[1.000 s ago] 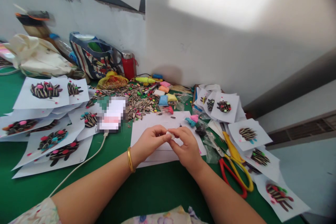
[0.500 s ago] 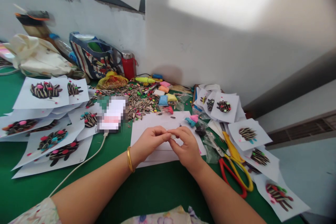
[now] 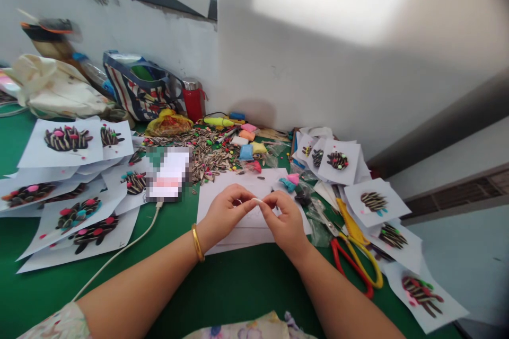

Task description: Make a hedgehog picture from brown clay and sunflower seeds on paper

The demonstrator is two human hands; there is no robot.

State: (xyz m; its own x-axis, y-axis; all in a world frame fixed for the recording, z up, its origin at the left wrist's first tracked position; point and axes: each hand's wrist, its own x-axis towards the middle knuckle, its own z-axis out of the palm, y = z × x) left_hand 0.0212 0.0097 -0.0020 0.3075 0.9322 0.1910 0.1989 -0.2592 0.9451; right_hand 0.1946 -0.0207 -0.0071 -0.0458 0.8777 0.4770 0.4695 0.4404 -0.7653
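Note:
A small piece of white modelling clay (image 3: 257,201) is pinched between the fingertips of both hands. My left hand (image 3: 229,211), with a gold bangle at the wrist, has thumb and fingers closed on its left end. From the other side, the thumb and forefinger of my right hand (image 3: 284,220) close on it. Beneath the hands lie white paper sheets (image 3: 212,183) with faint drawn lines, partly hidden by my fingers. Blue clay (image 3: 287,184) and pink clay (image 3: 294,178) rest at the paper's upper right corner.
Sunflower seeds (image 3: 209,156) are heaped behind the paper, beside clay packets (image 3: 246,152). Scissors (image 3: 353,254) lie right. A phone (image 3: 169,175) with a cable (image 3: 131,248) is left. Seed-decorated sheets (image 3: 59,156) flank both sides. A red flask (image 3: 193,100) stands at the wall.
My fingertips have shifted on the white clay, which now shows as a thin strip between them. Both hands stay over the paper, and the view has moved very slightly.

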